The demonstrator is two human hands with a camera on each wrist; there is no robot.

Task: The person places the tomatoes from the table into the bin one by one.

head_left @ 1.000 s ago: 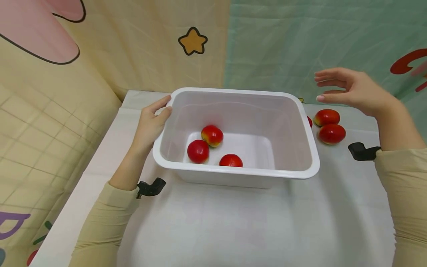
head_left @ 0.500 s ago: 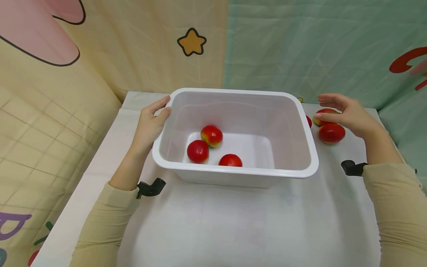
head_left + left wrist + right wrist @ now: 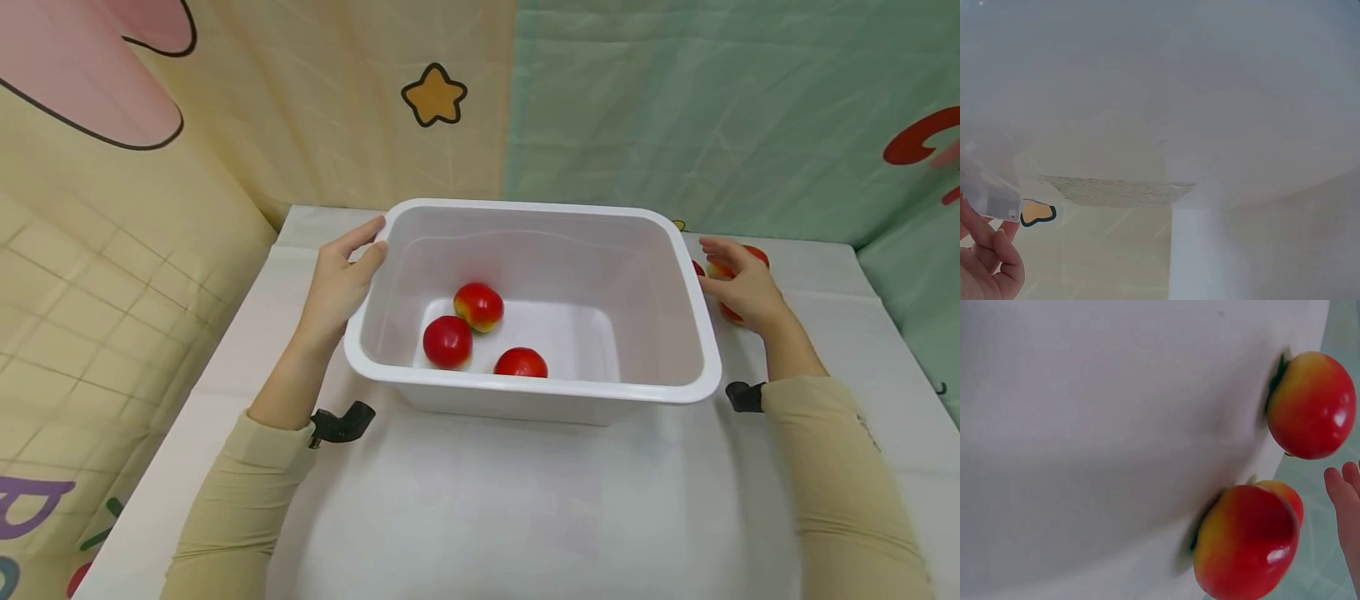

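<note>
A deep white plastic bin [image 3: 532, 386] holds several red-and-yellow tomatoes, three in sight on its floor, among them a tomato [image 3: 447, 342]. My left hand [image 3: 339, 279] grips the bin's left rim, thumb and fingers on either side. In the left wrist view, the left hand [image 3: 988, 262] pinches the rim's corner. Right of the bin, my right hand [image 3: 748, 292] hovers over loose tomatoes with its fingers spread. In the right wrist view, its fingertips [image 3: 1334, 481] are close to a tomato [image 3: 1313, 406], seemingly apart from it. Two more tomatoes, the nearer tomato [image 3: 1244, 547] in front, sit together.
A white cloth covers the table [image 3: 525, 500]. Patterned curtains [image 3: 600, 100] hang close behind the table and along both sides. The bin's right wall [image 3: 697, 325] stands between the right hand and the tomatoes inside.
My right hand has come down and moved left, from above the back right to the loose tomatoes beside the bin. The left hand and the bin have stayed put.
</note>
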